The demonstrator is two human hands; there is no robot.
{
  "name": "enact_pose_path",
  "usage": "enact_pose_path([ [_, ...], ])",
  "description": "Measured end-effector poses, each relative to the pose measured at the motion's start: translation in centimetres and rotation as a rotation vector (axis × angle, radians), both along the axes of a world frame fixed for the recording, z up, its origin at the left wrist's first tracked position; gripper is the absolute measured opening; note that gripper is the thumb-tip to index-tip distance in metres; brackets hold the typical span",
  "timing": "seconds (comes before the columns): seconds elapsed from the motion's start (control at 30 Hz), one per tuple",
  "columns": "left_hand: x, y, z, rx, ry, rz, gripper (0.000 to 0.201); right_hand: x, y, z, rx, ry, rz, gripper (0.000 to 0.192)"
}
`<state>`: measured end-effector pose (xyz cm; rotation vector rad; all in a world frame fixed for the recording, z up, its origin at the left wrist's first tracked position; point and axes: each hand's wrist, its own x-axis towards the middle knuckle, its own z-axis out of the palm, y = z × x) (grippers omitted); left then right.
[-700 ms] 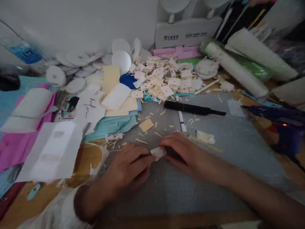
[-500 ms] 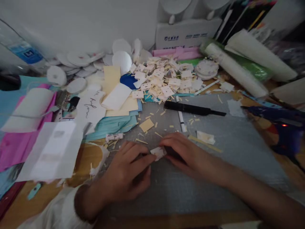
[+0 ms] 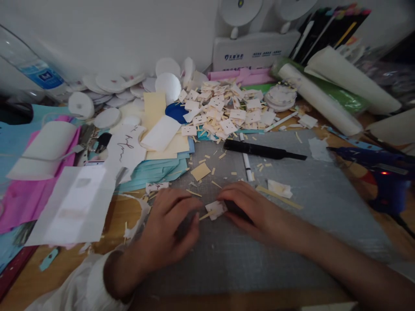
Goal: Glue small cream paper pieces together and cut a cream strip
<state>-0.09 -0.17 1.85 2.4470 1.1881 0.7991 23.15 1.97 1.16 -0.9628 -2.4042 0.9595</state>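
My right hand (image 3: 249,205) pinches the right edge of a small white paper square (image 3: 216,210) between fingertips and thumb, low over the grey cutting mat (image 3: 246,259). A thin pale-yellow strip (image 3: 205,215) lies across the square and sticks out on its left side. To the left of it is my left hand (image 3: 171,224), its fingers bent and apart around a gap. The left fingertips are close to the strip's free end; whether they touch it is hard to tell. Beyond the hands lie a yellow paper square (image 3: 200,172) and loose strip scraps.
A heap of small white squares with dark marks (image 3: 223,108) sits at the back. A black-sheathed tool (image 3: 259,149) crosses a white pen (image 3: 247,166). At right lies a blue glue gun (image 3: 385,172) with a red light. Papers and teal sheets (image 3: 152,172) cover the left.
My left hand has drawn back to the left off the square, uncovering the yellow strip on it. The right hand keeps its pinch in nearly the same place. The view has shifted slightly.
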Motion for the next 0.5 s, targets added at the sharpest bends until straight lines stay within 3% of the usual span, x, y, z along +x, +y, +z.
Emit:
enact_pose_path([
  [0.1, -0.4, 0.8, -0.7, 0.007, 0.077, 0.103, 0.021, 0.0, -0.1, 0.3, 0.017, -0.026, 0.019, 0.021],
  [0.3, -1.0, 1.7, -1.3, 0.025, 0.243, 0.065, 0.014, 0.8, -0.3, 0.6, 0.149, 0.072, 0.021, 0.028],
  [0.5, -0.4, 1.6, -0.9, 0.078, 0.396, 0.06, 0.015, 2.2, 0.1, 1.9, 0.388, 0.32, -0.225, 0.03],
])
